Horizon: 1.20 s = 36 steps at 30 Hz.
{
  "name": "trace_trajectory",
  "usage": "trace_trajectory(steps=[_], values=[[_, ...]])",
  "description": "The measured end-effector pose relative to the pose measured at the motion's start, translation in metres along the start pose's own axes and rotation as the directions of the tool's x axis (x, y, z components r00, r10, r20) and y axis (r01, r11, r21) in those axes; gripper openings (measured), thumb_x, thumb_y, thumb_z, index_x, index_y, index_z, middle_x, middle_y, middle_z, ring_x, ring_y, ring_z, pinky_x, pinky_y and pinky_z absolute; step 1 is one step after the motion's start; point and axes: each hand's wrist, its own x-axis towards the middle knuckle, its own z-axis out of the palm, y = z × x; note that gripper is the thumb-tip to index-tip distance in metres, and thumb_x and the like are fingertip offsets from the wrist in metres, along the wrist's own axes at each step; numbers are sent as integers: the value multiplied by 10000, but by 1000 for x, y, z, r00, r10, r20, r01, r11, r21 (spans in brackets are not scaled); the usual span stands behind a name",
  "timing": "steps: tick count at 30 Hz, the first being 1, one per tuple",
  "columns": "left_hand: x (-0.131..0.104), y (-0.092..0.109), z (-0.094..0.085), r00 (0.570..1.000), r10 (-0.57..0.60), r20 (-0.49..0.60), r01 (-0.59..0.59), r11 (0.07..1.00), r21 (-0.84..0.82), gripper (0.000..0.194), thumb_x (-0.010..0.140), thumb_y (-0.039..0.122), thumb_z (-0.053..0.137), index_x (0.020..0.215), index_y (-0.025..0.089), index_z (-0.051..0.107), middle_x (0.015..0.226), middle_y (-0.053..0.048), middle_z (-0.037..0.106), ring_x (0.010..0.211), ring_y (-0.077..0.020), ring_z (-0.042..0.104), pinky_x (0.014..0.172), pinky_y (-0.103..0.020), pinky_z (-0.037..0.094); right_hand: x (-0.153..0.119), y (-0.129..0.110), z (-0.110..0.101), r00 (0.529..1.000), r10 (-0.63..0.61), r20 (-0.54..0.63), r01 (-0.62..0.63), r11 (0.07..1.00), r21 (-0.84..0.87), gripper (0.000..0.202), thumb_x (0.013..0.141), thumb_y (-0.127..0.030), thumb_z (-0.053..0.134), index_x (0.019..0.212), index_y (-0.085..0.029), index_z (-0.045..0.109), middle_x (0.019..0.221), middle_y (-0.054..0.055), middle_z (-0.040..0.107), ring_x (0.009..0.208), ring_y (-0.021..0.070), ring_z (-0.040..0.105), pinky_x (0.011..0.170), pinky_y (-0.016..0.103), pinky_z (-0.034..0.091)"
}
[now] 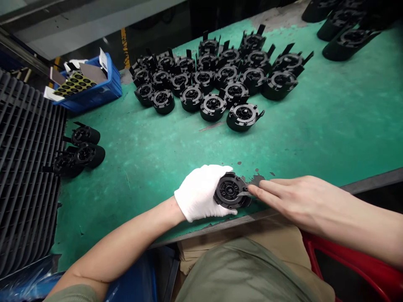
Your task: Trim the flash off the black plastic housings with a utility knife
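- Gloved left hand (203,193) holds a black part (231,191) near the edge of the counter (151,147).
- Right hand (294,195) touches its rim; cannot tell if it pinches anything.

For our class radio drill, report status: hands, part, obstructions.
Left hand, gloved, gripping round black part. Right hand, bare, fingertips at its right edge. Nothing seen blocking its face; blue bin well off, far left.

White left glove (201,193), olive-green short-sleeved top (239,272).
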Motion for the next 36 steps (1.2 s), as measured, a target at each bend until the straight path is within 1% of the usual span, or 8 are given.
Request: trace_trajectory(steps=[5, 7, 10, 13, 17, 21, 26, 36], values=[[3, -13, 4, 984, 170, -52, -170, 985, 5, 1033, 936, 695, 1042, 1772, 256, 624, 1608, -254, 861, 1520, -493, 876, 1339, -726, 713, -7, -1, -11, 997, 70, -45, -62, 985, 160, 411, 1309, -428, 631, 1657, -340, 833, 1286, 124, 894, 1046, 301, 876, 884, 437, 697], [3, -16, 10, 992, 107, -70, -107, 994, 0, 1018, 867, 836, 1095, 1614, 264, 705, 1481, -223, 878, 1402, -472, 910, 1272, -700, 752, -16, -3, -15, 997, 57, -48, -44, 971, 236, 389, 1310, -303, 642, 1648, -371, 822, 1219, 59, 904, 953, 236, 870, 878, 373, 678], [1, -17, 19, 983, -18, -183, 23, 999, 26, 1184, 698, 1074, 1089, 1451, 237, 719, 1396, -208, 853, 1321, -469, 914, 1204, -696, 787, -26, -17, -12, 1000, -23, -11, 25, 971, 237, 437, 1300, -253, 657, 1715, -324, 776, 1171, 41, 890, 884, 206, 854, 809, 324, 646], [-2, -13, 22, 964, -19, -266, 32, 998, 47, 1183, 726, 996, 1136, 1511, 238, 679, 1525, -231, 833, 1435, -474, 893, 1257, -695, 780, -21, -38, -5, 997, -81, -11, 82, 989, 125, 438, 1310, -270, 621, 1729, -209, 732, 1098, 50, 823, 850, 212, 807, 754, 355, 611], [0, -5, 16, 979, -33, -201, 41, 999, 34, 1099, 766, 846, 1183, 1563, 255, 710, 1508, -191, 874, 1406, -458, 919, 1272, -651, 787, 0, -49, -2, 984, -159, -77, 152, 985, -87, 414, 1274, -198, 629, 1676, -182, 731, 953, 4, 712, 789, 222, 703, 700, 394, 513], [8, 4, 7, 982, -117, -145, 121, 992, 19, 1067, 753, 840, 1176, 1535, 245, 761, 1484, -182, 889, 1391, -468, 918, 1271, -648, 784, 10, -47, -8, 977, -209, -47, 202, 973, -114, 414, 1225, -122, 605, 1592, -206, 777, 909, -2, 667, 739, 209, 608, 694, 397, 460], [14, 13, 0, 992, -106, -62, 108, 994, 25, 709, 828, 746, 1178, 1243, 280, 841, 1302, -115, 898, 1245, -412, 922, 1169, -579, 809, 12, -48, -13, 972, -233, -7, 232, 968, -99, 465, 1135, -17, 572, 1505, -203, 784, 928, 20, 684, 807, 228, 646, 717, 407, 460], [14, 16, -3, 992, -113, -57, 111, 993, -33, 667, 833, 663, 1213, 1256, 287, 859, 1310, -109, 880, 1215, -393, 904, 1170, -580, 808, 19, -59, -18, 973, -222, 58, 229, 952, -202, 439, 1105, 44, 524, 1368, -192, 785, 950, 37, 682, 855, 265, 646, 786, 437, 473]])
